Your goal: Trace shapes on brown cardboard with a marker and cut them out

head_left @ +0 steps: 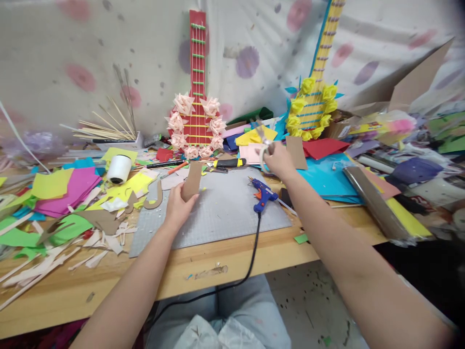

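Note:
My left hand [178,207] grips a small brown cardboard strip [192,180], held upright above the grey cutting mat [225,213]. Further back, my right hand [279,159] is closed on a pair of scissors [263,159] with pale handles; their blades point up and away and look blurred. A blue glue gun [265,195] lies on the mat's right side, its black cord running down over the table edge. Behind the mat rests a yellow-and-black utility knife [229,163]. A brown cardboard piece [296,152] is just behind my right hand.
Paper scraps [69,228] and a white roll [119,168] crowd the left. A red paper guitar [198,121] and a yellow one [311,114] lean at the back. Blue sheets [329,179] and a wrapped brown bundle [378,203] lie right. Wooden sticks [105,126] stand in a box.

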A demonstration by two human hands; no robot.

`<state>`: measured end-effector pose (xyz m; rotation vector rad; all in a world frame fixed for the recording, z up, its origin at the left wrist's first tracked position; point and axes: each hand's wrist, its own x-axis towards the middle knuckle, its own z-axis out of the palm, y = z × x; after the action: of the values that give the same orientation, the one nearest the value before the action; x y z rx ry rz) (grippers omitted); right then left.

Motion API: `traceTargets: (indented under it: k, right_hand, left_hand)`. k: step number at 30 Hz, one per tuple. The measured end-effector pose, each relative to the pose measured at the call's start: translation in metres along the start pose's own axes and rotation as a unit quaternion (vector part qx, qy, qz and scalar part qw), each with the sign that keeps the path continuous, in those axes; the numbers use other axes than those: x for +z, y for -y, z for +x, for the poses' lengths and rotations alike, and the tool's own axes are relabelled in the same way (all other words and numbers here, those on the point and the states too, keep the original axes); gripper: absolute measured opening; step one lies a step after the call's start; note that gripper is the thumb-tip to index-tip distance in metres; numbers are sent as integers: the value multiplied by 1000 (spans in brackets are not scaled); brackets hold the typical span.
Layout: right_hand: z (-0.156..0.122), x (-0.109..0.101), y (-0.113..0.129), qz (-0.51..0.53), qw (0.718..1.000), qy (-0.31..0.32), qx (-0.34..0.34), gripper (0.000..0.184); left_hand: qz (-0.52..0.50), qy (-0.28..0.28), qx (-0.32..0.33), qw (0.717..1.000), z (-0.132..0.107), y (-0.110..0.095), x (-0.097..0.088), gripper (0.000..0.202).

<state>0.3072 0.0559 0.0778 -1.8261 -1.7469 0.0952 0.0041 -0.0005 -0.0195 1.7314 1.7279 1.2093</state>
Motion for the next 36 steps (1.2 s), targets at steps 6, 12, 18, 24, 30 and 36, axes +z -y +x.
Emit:
traceTargets:
  k: [6, 12, 18, 24, 30, 36]
  right_hand:
    - [-51, 64, 65, 81, 967, 239, -46, 42]
    - [-70, 97, 90, 174, 940, 291, -35, 48]
    - [-78, 94, 99, 140, 927, 336, -90, 48]
    - [-77, 88, 91, 167, 904, 376, -119, 45]
    - [-68, 75, 89, 261, 810, 516, -96, 38]
    - [-59, 73, 82, 268, 786, 555, -46, 42]
  left_hand:
    - [-251, 18, -111, 961, 1, 1, -2, 33]
    - [-451, -45, -182, 872, 7, -6, -12, 35]
    - [-478, -15, -194, 856, 4, -13, -15, 37]
    - [-454, 42, -215, 863, 2, -12, -12, 40]
    - [-448, 63, -226, 863, -1, -15, -11, 38]
    - [-427, 102, -223, 870, -4, -13, -10, 42]
